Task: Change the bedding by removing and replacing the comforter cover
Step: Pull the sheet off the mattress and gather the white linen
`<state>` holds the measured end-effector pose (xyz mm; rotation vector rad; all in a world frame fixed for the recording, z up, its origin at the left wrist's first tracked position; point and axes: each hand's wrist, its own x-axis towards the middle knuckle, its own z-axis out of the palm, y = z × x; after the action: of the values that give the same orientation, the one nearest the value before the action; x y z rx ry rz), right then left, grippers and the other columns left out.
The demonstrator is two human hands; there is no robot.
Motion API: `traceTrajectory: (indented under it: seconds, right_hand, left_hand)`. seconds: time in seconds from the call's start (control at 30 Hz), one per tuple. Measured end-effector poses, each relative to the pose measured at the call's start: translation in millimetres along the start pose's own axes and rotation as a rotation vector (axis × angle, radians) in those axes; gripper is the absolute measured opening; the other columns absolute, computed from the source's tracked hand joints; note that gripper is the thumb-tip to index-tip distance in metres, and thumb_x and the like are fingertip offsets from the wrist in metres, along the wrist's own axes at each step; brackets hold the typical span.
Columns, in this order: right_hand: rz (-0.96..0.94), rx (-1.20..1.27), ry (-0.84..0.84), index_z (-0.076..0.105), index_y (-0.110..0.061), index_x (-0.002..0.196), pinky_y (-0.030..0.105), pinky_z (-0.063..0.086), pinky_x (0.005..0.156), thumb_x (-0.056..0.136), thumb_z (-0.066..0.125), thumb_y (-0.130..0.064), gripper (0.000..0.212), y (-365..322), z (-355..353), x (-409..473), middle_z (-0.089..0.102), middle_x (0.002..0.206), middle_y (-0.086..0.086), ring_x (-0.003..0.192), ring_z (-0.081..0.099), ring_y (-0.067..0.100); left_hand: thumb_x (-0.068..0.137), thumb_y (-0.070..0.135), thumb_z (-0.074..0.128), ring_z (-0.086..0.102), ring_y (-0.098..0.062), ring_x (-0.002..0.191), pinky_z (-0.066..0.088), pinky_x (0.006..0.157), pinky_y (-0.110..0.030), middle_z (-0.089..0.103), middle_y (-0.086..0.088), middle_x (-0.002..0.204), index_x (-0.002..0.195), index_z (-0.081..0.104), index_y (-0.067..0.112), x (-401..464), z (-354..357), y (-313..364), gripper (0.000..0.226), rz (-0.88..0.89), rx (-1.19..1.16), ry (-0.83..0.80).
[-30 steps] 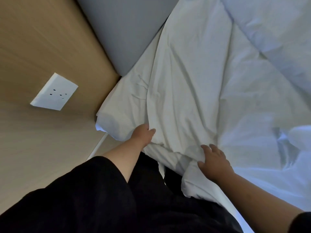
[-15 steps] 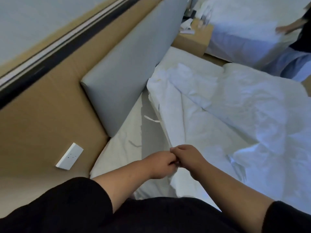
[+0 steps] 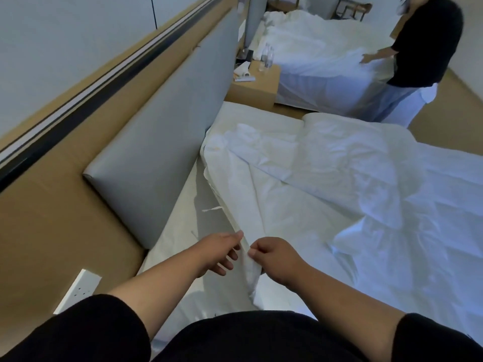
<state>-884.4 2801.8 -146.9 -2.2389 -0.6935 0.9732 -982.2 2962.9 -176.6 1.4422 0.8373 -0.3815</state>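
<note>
- Head view looks down on a bed with a white comforter cover (image 3: 300,205) spread in wrinkles from the centre out to 3 o'clock.
- At 6 o'clock, both forearms reach forward from black sleeves.
- Left hand (image 3: 219,253) pinches the cover's near edge between thumb and forefinger; its other fingers hang loosely curled.
- Right hand (image 3: 277,258), just beside it, grips the same edge with curled fingers, and a bunched corner hangs below it.
- A thin tie (image 3: 211,209) sticks out from the cover's edge at about 11 o'clock of the hands, though it looks blurred.
- Grey headboard (image 3: 167,142) runs along 10 o'clock, with a white wall socket (image 3: 78,290) at 8 o'clock.
- At 1 o'clock, another person (image 3: 420,48) touches a second bed (image 3: 321,66) beside a wooden nightstand (image 3: 254,86).
</note>
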Motion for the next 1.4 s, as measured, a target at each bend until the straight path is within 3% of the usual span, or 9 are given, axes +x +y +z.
traceTrajectory:
  seconds: [0.07, 0.17, 0.3, 0.5, 0.83, 0.97, 1.17, 1.3, 1.4]
  right_hand:
    - [0.009, 0.031, -0.013, 0.068, -0.014, 0.078, 0.04, 0.059, 0.077, 0.095, 0.059, -0.024, 0.022, 3.0, -2.5, -4.1, 0.07, 0.084, 0.008, 0.079, 0.069, 0.027]
    - [0.064, -0.019, 0.0, 0.067, -0.012, 0.082, 0.036, 0.061, 0.073, 0.098, 0.053, -0.023, 0.024, 9.4, -9.1, -4.6, 0.072, 0.077, 0.005, 0.067, 0.071, 0.018]
    - [0.242, -0.085, 0.127, 0.064, -0.006, 0.078, 0.033, 0.06, 0.06, 0.085, 0.042, -0.009, 0.023, 27.1, -22.4, 2.8, 0.072, 0.062, 0.003, 0.05, 0.069, 0.012]
    - [0.377, -0.042, 0.076, 0.065, -0.005, 0.083, 0.037, 0.063, 0.063, 0.079, 0.044, -0.006, 0.022, 48.7, -33.1, 5.9, 0.071, 0.058, 0.004, 0.052, 0.071, 0.02]
    - [0.298, 0.082, -0.041, 0.053, -0.026, 0.115, 0.033, 0.062, 0.06, 0.084, 0.05, -0.014, 0.033, 49.5, -18.7, 0.8, 0.073, 0.065, 0.002, 0.056, 0.071, 0.019]
    - [0.247, 0.03, -0.065, 0.049, -0.044, 0.129, 0.029, 0.059, 0.057, 0.081, 0.046, -0.015, 0.057, 51.7, -20.2, -2.2, 0.073, 0.067, 0.002, 0.056, 0.071, 0.017]
    - [0.217, -0.005, -0.195, 0.069, -0.026, 0.111, 0.027, 0.058, 0.071, 0.085, 0.042, -0.008, 0.042, 33.5, -25.5, -8.5, 0.076, 0.085, 0.006, 0.063, 0.068, 0.008]
    - [0.149, -0.061, -0.255, 0.068, -0.032, 0.097, 0.018, 0.056, 0.069, 0.084, 0.05, -0.012, 0.03, 13.0, -37.5, -16.3, 0.077, 0.095, 0.003, 0.08, 0.074, 0.013]
    - [0.084, -0.098, -0.264, 0.07, -0.028, 0.112, 0.012, 0.049, 0.065, 0.085, 0.052, -0.02, 0.033, 2.6, -46.5, -19.9, 0.077, 0.095, 0.0, 0.088, 0.073, 0.009]
  left_hand:
    - [0.096, 0.056, 0.052, 0.065, -0.022, 0.07, 0.054, 0.055, -0.029, 0.067, -0.008, 0.094, 0.102, 0.065, 0.012, 5.9, 13.4, 1.1, 0.047, -0.051, 0.018, 0.001]
    - [0.097, 0.023, 0.049, 0.059, -0.022, 0.058, 0.051, 0.054, -0.029, 0.063, -0.012, 0.089, 0.103, 0.057, 0.007, 17.2, 24.1, -4.5, 0.019, -0.081, 0.033, 0.045]
    - [0.088, 0.007, 0.046, 0.041, -0.022, 0.046, 0.038, 0.049, -0.026, 0.054, -0.015, 0.07, 0.081, 0.052, 0.005, 31.9, 14.1, -15.9, 0.01, -0.127, 0.024, 0.178]
    - [0.073, 0.009, 0.051, 0.039, -0.023, 0.051, 0.033, 0.05, -0.025, 0.048, -0.01, 0.056, 0.063, 0.046, 0.008, 38.4, 7.1, -24.4, 0.012, -0.201, 0.165, 0.256]
    - [0.08, 0.017, 0.05, 0.057, -0.021, 0.055, 0.039, 0.056, -0.025, 0.059, -0.005, 0.067, 0.074, 0.048, 0.015, 47.0, 5.7, -28.8, 0.007, -0.079, 0.495, 0.245]
    - [0.084, 0.021, 0.055, 0.064, -0.022, 0.077, 0.045, 0.064, -0.029, 0.066, -0.003, 0.087, 0.088, 0.061, 0.019, 46.7, 2.2, -24.0, 0.008, -0.002, 0.445, 0.155]
    - [0.085, 0.034, 0.061, 0.067, -0.008, 0.072, 0.052, 0.067, -0.026, 0.069, 0.004, 0.085, 0.082, 0.065, 0.028, 16.3, -27.9, -7.2, 0.008, 0.119, 0.451, 0.062]
    - [0.075, 0.05, 0.062, 0.067, -0.004, 0.069, 0.052, 0.066, -0.02, 0.068, 0.005, 0.082, 0.084, 0.062, 0.032, -26.0, -50.9, -23.5, 0.02, 0.167, 0.495, 0.073]
    - [0.066, 0.063, 0.056, 0.061, 0.003, 0.067, 0.05, 0.068, -0.016, 0.065, 0.015, 0.075, 0.086, 0.06, 0.039, -46.0, -57.3, -32.8, 0.031, 0.164, 0.592, 0.078]
